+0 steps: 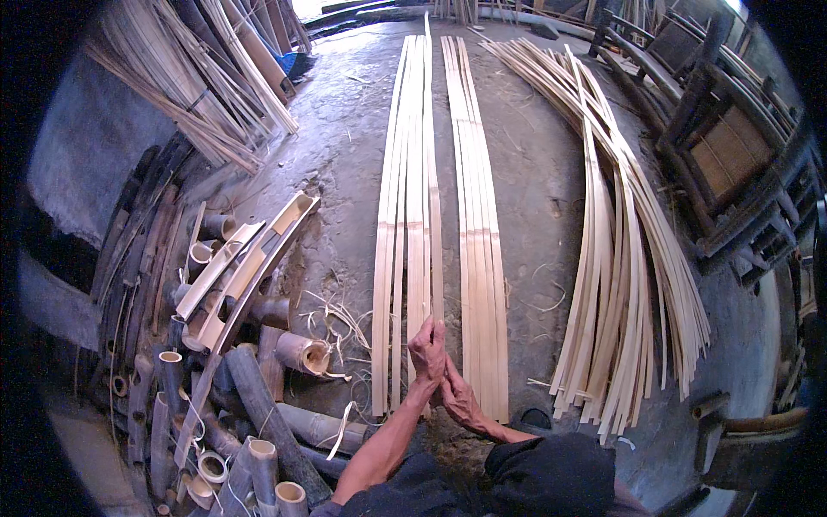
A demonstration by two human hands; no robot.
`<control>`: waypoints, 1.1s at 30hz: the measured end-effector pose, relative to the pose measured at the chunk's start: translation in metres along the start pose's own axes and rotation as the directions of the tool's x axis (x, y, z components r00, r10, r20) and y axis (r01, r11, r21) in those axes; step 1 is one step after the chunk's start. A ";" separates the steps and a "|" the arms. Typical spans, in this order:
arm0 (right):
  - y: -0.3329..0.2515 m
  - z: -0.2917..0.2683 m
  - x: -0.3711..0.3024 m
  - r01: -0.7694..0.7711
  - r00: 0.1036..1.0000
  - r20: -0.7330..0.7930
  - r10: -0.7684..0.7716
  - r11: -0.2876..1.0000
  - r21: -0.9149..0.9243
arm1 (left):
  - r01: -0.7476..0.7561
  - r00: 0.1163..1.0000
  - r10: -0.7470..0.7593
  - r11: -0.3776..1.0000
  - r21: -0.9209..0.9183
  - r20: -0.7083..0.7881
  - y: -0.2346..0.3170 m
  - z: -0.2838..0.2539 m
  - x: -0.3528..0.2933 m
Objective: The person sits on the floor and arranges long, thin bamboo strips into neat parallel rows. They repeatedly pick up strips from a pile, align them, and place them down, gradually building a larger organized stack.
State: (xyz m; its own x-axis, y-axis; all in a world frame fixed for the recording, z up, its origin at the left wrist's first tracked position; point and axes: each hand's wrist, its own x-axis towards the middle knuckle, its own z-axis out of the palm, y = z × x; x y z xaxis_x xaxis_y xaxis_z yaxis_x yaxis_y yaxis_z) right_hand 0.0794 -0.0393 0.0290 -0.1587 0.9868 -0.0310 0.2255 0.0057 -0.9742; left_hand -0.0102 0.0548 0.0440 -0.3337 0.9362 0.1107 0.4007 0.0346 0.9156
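Pale bamboo strips lie lengthwise on the floor in a row ahead of me. One thin strip sticks out past the row's far end and runs back toward my hands. My left hand is closed at the row's near right part, its thumb and fingers pinched around a strip. Close behind it, against the left wrist, my right hand has its fingers drawn together; what they hold is hidden. Beside my right hand lies a second row of strips, a narrow gap away from the first.
A loose, fanned heap of strips covers the floor at right. Cut bamboo tubes and split halves crowd the left. Shavings lie between. Long strips lean at far left; a wooden bench stands far right.
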 end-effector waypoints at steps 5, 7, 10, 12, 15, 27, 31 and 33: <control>-0.007 -0.006 0.000 -0.179 0.984 -0.021 0.178 0.977 -0.117 | 0.042 0.990 -0.051 0.997 0.065 0.131 -0.013 0.009 -0.003; -0.011 -0.012 0.000 -0.275 0.957 0.028 0.288 0.934 -0.229 | 0.029 0.996 -0.029 1.000 0.004 0.080 -0.014 0.012 -0.009; -0.001 -0.009 -0.003 -0.212 0.974 0.028 0.223 0.953 -0.217 | 0.048 0.998 -0.048 0.999 0.008 0.046 -0.023 0.014 -0.011; 0.001 -0.007 0.000 -0.141 0.988 0.025 0.150 0.967 -0.212 | 0.061 0.997 -0.062 0.998 0.035 0.041 -0.028 0.013 -0.008; 0.023 -0.005 0.004 -0.089 0.996 -0.006 0.089 0.978 -0.187 | 0.059 0.987 -0.070 0.995 0.078 0.143 -0.019 0.012 0.002; 0.043 -0.004 0.007 -0.141 0.985 0.062 0.163 0.954 -0.266 | -0.250 0.959 0.148 0.841 0.479 0.240 -0.028 -0.033 -0.009; 0.021 -0.009 0.006 -0.161 0.972 0.112 0.206 0.933 -0.321 | -0.321 0.944 0.198 0.725 0.609 0.263 -0.040 -0.037 -0.014; 0.020 -0.005 0.004 -0.132 0.977 0.119 0.175 0.942 -0.308 | -0.313 0.947 0.190 0.725 0.614 0.258 -0.046 -0.036 -0.015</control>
State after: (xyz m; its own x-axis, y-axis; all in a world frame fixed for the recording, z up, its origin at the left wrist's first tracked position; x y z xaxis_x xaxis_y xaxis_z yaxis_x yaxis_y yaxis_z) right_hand 0.0884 -0.0341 0.0101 -0.2304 0.9461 -0.2278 0.5291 -0.0747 -0.8453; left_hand -0.0541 0.0264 0.0136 -0.0200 0.9835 0.1796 0.9184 -0.0529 0.3921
